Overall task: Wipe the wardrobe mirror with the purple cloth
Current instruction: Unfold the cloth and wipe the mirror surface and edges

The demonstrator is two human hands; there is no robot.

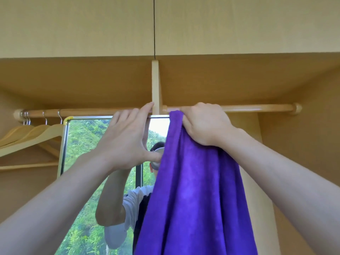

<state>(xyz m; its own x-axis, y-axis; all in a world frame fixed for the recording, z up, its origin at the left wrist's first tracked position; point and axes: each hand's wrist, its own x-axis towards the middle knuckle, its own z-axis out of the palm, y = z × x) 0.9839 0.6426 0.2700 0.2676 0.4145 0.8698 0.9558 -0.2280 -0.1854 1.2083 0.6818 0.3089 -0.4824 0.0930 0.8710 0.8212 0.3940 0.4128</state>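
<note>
- Light wooden wardrobe interior (239,80), open-fronted, evenly lit.
- Two closed upper cabinet doors (73,24) meet at a dark vertical seam.
- A vertical wooden divider (156,80) hangs down at the centre.
- A wooden hanging rail (257,108) runs across.
- Wooden hangers (33,133) hang by metal hooks at the rail's left end.

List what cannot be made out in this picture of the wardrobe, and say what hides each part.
- Head view: the right side of the mirror is hidden by the purple cloth.
- Its lower part is cut off by the bottom edge.
- The right hand has its fingertips hidden, curled over the cloth at the rail.
</note>
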